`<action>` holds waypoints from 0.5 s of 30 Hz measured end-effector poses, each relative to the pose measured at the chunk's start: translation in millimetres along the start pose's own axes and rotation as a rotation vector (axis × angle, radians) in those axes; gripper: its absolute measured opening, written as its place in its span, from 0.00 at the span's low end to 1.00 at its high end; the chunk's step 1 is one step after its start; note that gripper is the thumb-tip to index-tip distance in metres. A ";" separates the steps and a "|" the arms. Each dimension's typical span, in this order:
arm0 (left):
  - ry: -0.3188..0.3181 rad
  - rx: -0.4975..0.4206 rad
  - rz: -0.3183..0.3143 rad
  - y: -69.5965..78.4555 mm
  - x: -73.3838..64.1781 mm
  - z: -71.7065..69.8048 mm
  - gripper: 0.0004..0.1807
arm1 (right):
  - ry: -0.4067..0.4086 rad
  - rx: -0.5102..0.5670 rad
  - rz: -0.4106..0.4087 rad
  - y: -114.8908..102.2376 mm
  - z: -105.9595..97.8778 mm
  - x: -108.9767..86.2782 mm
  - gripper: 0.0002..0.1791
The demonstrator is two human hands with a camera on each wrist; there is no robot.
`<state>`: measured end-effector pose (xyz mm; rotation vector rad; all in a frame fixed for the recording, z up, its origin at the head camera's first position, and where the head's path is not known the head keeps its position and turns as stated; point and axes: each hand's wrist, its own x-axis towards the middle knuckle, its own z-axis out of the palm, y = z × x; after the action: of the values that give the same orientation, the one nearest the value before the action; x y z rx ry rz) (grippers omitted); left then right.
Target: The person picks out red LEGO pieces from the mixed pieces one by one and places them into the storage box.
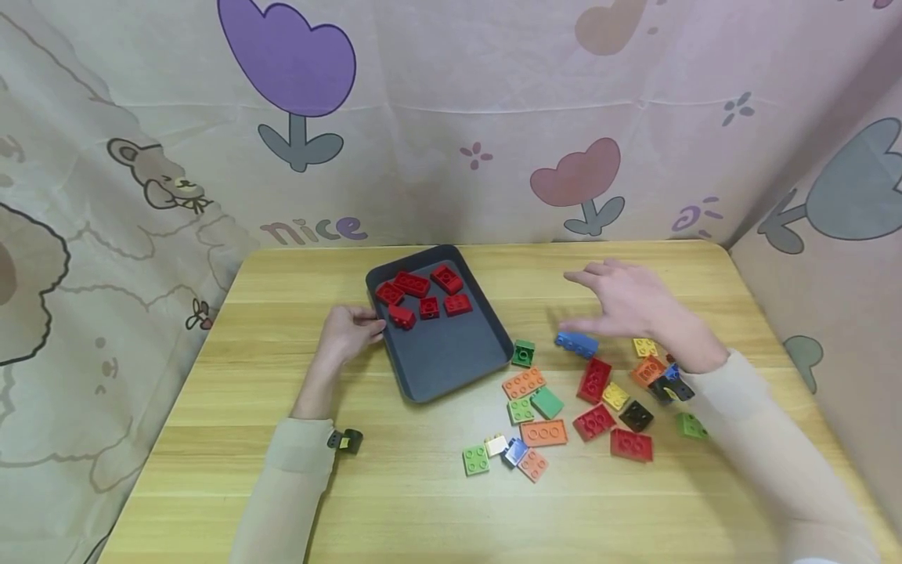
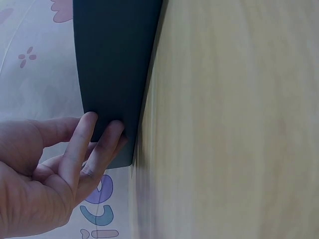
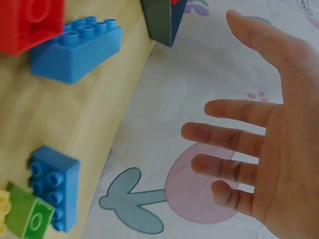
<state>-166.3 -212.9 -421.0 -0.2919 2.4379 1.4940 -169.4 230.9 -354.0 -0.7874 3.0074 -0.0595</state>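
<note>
A dark grey tray (image 1: 451, 360) lies at a slant on the wooden table. Several red bricks (image 1: 412, 283) sit inside it, towards its far end. My left hand (image 1: 345, 333) pinches the tray's left rim, its fingers against the outer wall in the left wrist view. To the right of the tray, my right hand (image 1: 627, 305) hovers over the table with fingers spread, holding nothing. Below it lies a long blue brick (image 1: 577, 344). In the right wrist view the empty palm (image 3: 289, 144) shows, with one blue brick (image 3: 75, 52) and another blue brick (image 3: 62, 184) on the table.
Loose bricks lie right of the tray and in front of it: red bricks (image 1: 594, 422), a dark green brick (image 1: 524, 353), an orange brick (image 1: 543, 432), a black brick (image 1: 637, 416) and others. A printed curtain (image 1: 437, 157) hangs behind the table's back edge.
</note>
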 end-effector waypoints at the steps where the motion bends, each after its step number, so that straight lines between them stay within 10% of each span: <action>1: 0.000 0.002 -0.002 -0.1 -0.3 -0.2 0.21 | 0.004 -0.008 0.002 1.0 0.9 -2.6 0.51; 15: -0.003 -0.002 -0.024 -0.6 0.5 -1.3 0.22 | -0.042 -0.014 0.070 3.8 17.7 -34.8 0.54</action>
<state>-166.8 -214.3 -421.0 -0.3177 2.4226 1.4860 -140.2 250.8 -371.2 -0.6757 2.9958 -0.0202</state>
